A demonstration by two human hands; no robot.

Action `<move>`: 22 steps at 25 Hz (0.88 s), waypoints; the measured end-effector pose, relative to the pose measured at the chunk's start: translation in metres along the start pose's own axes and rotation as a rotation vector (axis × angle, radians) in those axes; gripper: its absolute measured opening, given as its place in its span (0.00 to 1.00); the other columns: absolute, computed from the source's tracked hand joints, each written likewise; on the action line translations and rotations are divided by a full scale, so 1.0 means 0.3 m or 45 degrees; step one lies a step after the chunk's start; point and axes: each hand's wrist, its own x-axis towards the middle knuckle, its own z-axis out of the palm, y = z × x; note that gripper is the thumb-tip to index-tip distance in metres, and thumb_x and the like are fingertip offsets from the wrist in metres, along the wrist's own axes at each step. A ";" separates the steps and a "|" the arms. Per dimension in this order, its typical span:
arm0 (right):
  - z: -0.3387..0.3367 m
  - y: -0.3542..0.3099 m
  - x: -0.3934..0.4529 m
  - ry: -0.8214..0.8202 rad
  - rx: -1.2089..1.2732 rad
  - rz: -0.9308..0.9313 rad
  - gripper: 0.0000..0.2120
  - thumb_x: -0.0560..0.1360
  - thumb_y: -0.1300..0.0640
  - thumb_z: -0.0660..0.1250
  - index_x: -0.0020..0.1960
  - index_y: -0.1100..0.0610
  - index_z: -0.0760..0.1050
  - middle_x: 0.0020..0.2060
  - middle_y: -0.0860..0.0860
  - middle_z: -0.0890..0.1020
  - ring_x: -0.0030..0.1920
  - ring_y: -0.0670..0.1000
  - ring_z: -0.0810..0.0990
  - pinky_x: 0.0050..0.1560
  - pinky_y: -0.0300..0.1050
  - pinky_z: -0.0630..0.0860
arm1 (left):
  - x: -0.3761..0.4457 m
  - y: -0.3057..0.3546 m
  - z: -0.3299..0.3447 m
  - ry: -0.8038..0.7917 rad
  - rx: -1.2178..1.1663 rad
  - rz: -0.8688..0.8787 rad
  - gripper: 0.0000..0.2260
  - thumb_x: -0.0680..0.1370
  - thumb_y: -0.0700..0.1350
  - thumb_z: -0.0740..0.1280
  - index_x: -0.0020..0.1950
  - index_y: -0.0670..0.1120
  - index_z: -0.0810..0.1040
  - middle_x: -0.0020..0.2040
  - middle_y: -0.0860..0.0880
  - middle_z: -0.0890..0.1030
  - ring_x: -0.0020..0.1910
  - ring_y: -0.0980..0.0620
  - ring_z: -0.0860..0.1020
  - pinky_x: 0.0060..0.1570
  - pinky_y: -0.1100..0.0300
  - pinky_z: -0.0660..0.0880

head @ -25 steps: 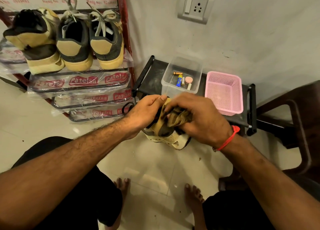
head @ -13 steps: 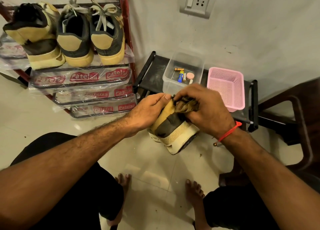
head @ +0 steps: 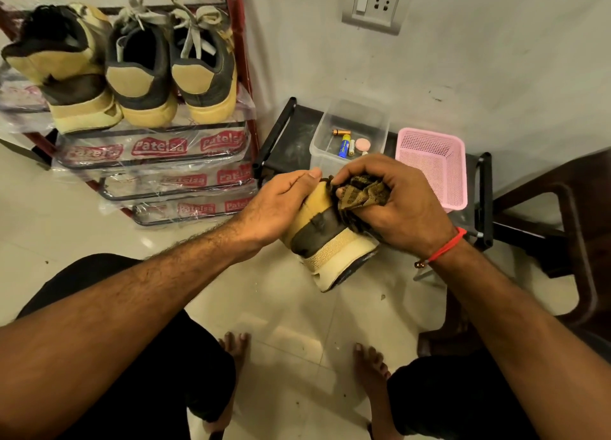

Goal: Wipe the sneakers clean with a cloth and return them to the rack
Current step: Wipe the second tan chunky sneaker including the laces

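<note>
The right hand [head: 403,204] bunches a patterned cloth [head: 362,193] in curled fingers and presses it against the heel of a tan and dark sneaker [head: 325,237]. The left hand [head: 281,204] grips the same sneaker from the other side, thumb laid along its top edge, and holds it in the air above the tiled floor [head: 287,310] with the sole turned down and to the right. A red thread bracelet [head: 444,246] circles the right wrist. Just beyond the hands, a low black stand [head: 287,138] carries a clear plastic box [head: 352,125] with batteries [head: 344,143] in it and a pink mesh basket [head: 433,165] beside that. Up and to the left of the grip, a plastic-wrapped shoe rack [head: 158,148] holds three more sneakers [head: 139,72] on its top shelf, heels outward.
</note>
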 end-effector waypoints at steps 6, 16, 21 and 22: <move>0.002 -0.079 -0.036 -0.227 -0.004 -0.179 0.12 0.71 0.64 0.75 0.54 0.58 0.82 0.49 0.50 0.83 0.52 0.48 0.81 0.55 0.42 0.77 | 0.023 0.002 0.001 0.012 -0.120 -0.112 0.20 0.85 0.58 0.57 0.56 0.43 0.79 0.47 0.43 0.82 0.47 0.50 0.80 0.45 0.55 0.77; 0.079 -0.007 -0.015 0.103 -0.530 0.074 0.18 0.64 0.67 0.71 0.53 0.59 0.78 0.49 0.56 0.78 0.49 0.58 0.77 0.49 0.49 0.75 | 0.014 0.016 0.052 0.078 -0.508 -0.339 0.19 0.84 0.56 0.60 0.59 0.40 0.74 0.50 0.38 0.79 0.46 0.37 0.77 0.49 0.36 0.76; 0.115 -0.026 -0.018 0.177 -0.597 -0.107 0.16 0.63 0.68 0.66 0.51 0.63 0.77 0.48 0.59 0.78 0.49 0.61 0.77 0.51 0.51 0.75 | 0.016 0.029 0.050 0.127 -0.708 -0.352 0.15 0.87 0.51 0.56 0.61 0.41 0.74 0.51 0.41 0.82 0.49 0.40 0.82 0.47 0.44 0.81; 0.090 -0.003 0.010 0.253 -0.629 -0.052 0.16 0.64 0.68 0.66 0.51 0.62 0.78 0.48 0.60 0.78 0.50 0.61 0.77 0.52 0.51 0.74 | 0.008 0.025 0.064 0.092 -0.693 -0.365 0.15 0.87 0.51 0.56 0.62 0.42 0.74 0.54 0.39 0.83 0.51 0.36 0.83 0.49 0.42 0.82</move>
